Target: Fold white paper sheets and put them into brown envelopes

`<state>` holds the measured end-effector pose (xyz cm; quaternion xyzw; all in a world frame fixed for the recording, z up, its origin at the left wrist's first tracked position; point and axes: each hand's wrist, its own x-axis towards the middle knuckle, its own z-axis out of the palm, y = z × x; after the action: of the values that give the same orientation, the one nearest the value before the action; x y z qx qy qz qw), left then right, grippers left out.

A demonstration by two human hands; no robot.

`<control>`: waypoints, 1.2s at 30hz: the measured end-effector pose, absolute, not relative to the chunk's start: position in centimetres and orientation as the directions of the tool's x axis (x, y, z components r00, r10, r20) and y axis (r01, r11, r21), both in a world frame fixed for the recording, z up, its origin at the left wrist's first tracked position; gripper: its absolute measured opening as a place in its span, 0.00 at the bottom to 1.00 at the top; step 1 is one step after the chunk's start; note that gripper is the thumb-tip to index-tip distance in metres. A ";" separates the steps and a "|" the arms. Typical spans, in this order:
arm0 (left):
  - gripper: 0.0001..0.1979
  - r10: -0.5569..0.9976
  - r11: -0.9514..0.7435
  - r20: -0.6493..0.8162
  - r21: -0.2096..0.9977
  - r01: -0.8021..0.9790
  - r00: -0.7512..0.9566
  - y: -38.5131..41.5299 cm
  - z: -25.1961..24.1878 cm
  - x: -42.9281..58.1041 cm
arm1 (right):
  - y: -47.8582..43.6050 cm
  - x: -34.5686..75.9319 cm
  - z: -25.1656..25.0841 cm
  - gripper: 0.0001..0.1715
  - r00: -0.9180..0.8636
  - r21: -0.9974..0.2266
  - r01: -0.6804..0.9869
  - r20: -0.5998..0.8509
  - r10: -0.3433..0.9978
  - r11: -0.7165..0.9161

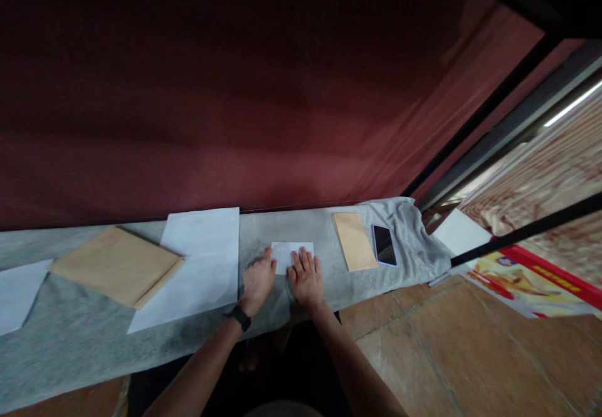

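A small piece of folded white paper (288, 249) lies on the grey cloth in front of me. At its left edge is my left hand (257, 284), wearing a dark wrist band, its fingers curled and the thumb and index finger closed on the paper's edge. My right hand (306, 281) lies flat over the right part of the paper with its fingers stretched and somewhat apart. It presses on the sheet and hides its lower right corner.
Grey cloth (324, 229) covers a long narrow surface. To the left are a large white sheet (207, 273), brown envelopes (113, 263) and another white sheet (21, 295). Tan envelopes (355, 241) and a phone (384, 245) lie right. A dark red backdrop (282, 103) rises behind.
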<state>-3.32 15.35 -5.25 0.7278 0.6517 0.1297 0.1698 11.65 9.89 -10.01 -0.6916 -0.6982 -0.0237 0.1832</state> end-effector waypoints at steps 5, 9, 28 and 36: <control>0.22 0.903 -0.430 0.185 0.347 0.834 0.389 14.8 -6.4 -1.1 | 10.0 11.7 -10.0 0.32 0.001 -0.187 0.981 0.273 0.962 0.052; 0.28 0.851 -0.524 0.201 0.371 0.766 0.485 15.2 -7.9 0.6 | 9.8 11.8 -9.8 0.36 -0.032 -0.156 0.985 0.254 0.967 0.073; 0.29 0.918 -0.385 0.219 0.298 0.873 0.330 13.7 -8.3 -2.7 | 9.6 11.7 -10.6 0.31 0.003 -0.148 0.988 0.340 0.940 0.050; 0.23 0.918 -0.095 0.383 0.461 0.882 -0.101 13.0 -3.8 -16.3 | 9.6 11.5 -11.0 0.31 0.037 -0.162 0.987 0.340 0.940 0.020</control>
<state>-16.35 13.03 -3.81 0.6698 0.6721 0.3144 0.0286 11.52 9.60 -10.98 -0.6971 -0.6908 -0.0648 0.1805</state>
